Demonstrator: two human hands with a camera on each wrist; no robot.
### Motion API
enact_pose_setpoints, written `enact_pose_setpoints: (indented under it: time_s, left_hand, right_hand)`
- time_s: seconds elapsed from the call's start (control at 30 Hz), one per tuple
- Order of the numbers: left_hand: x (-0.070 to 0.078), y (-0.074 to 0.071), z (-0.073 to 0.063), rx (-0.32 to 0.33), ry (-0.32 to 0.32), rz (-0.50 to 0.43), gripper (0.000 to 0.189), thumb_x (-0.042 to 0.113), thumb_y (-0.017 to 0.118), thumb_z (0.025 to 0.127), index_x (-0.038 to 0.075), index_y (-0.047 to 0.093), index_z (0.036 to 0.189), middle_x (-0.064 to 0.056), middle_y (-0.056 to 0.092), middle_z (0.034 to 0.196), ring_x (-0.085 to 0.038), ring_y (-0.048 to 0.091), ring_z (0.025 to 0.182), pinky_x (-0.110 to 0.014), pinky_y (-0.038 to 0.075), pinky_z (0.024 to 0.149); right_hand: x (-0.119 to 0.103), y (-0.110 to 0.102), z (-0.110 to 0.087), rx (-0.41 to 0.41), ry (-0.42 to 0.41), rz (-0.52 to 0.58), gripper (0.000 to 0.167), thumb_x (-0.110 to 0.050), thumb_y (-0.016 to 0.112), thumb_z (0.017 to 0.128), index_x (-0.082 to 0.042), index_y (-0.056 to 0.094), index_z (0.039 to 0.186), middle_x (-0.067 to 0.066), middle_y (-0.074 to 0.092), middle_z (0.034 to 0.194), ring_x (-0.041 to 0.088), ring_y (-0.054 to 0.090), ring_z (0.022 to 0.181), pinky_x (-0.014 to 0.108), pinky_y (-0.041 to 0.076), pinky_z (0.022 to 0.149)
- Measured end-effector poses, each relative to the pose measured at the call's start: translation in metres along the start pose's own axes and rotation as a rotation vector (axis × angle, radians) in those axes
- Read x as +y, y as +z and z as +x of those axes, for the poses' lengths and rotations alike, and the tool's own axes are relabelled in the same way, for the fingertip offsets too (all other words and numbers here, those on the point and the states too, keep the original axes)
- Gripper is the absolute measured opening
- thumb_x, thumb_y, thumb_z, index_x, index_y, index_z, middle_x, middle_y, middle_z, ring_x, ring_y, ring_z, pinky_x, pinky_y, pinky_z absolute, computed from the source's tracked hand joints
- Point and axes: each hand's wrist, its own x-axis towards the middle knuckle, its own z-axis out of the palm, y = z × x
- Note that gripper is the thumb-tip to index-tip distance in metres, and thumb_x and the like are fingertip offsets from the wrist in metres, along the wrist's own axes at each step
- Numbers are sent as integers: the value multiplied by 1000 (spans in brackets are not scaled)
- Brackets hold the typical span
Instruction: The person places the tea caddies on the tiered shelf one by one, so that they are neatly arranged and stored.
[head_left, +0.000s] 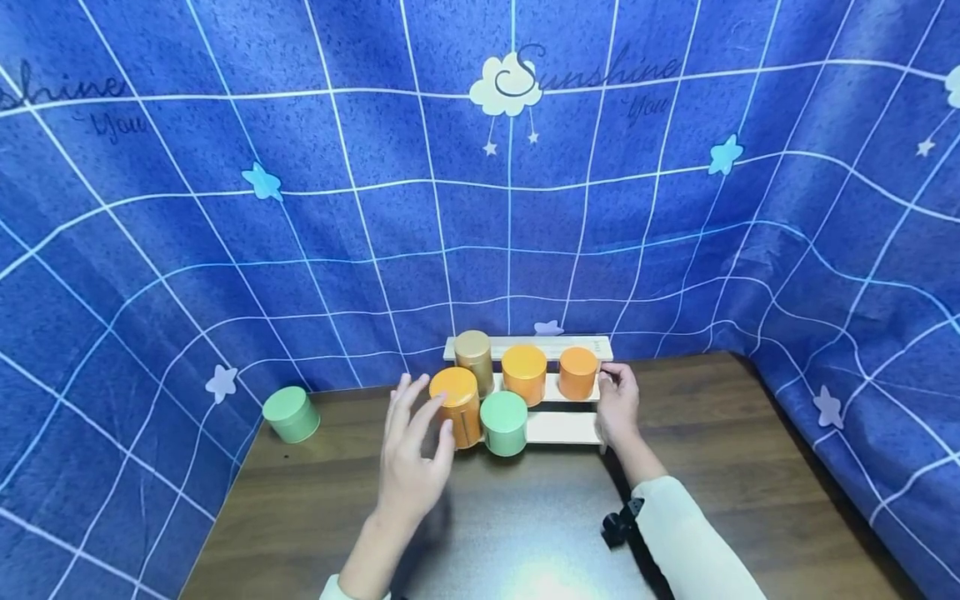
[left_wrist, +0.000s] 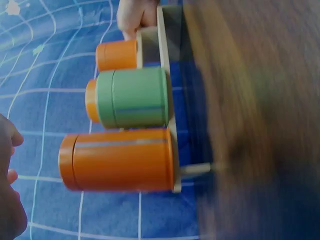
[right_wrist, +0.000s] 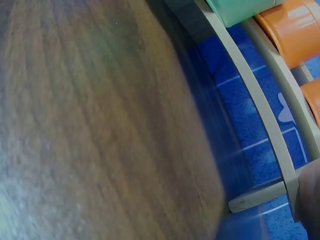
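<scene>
A tiered pale wooden rack (head_left: 562, 427) stands at the back of the table with several lidded canisters on it. On its front tier, a tall orange canister (head_left: 455, 412) is at the left end, beside a shorter green canister (head_left: 504, 425). Behind them are a gold canister (head_left: 474, 358), an orange one (head_left: 524, 377) and a small orange one (head_left: 578, 375). My left hand (head_left: 411, 454) is just left of the tall orange canister, fingers extended and spread; the left wrist view shows a gap between them. With bent fingers, my right hand (head_left: 619, 406) grips the rack's right end.
Another green canister (head_left: 290, 414) stands alone on the wooden table (head_left: 525, 517) at the back left. A blue gridded cloth (head_left: 510, 217) hangs behind the rack and along both sides. A black device (head_left: 621, 523) is worn at my right wrist.
</scene>
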Motion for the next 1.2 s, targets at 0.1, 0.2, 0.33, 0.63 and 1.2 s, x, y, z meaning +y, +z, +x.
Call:
enact_pose_setpoints:
  time_s: [0.1,0.2,0.33,0.63,1.2]
  left_hand:
    - [-7,-9,3,32,-21,13,39,-1,73,86,4,74,126,-21,61,149,-44,43,153,-40,21,136]
    - [-15,-17,6,58,-46,24,40,1,73,88,6,74,127,-20,61,149,-45,43,152,-43,21,136]
    - [-30,-30,8,53,-104,49,37,4,73,91,7,74,128,-20,59,151,-46,40,154,-54,23,134]
    - [-82,-58,6,8,-316,195,40,13,74,95,4,68,134,-25,51,155,-54,28,156,-67,22,129]
    - [-161,-96,0,-225,-639,396,66,21,67,96,0,45,155,-34,22,169,-59,5,160,-79,8,125]
  right_hand:
    - [-1,0,0,-4,1,-1,20,8,48,105,11,56,122,3,59,107,6,53,100,11,46,86]
    - [-1,-1,1,-10,7,7,20,8,48,105,12,56,123,1,58,106,7,52,100,12,46,85]
    - [-1,-1,1,-17,8,15,21,8,48,104,12,55,123,-1,57,105,7,52,99,13,46,85]
    - [4,-3,2,-22,3,10,21,7,48,105,11,56,124,-4,57,104,7,53,100,13,47,86]
    - [1,-3,0,-22,-1,17,20,8,48,104,13,56,122,0,57,105,7,53,99,12,47,85]
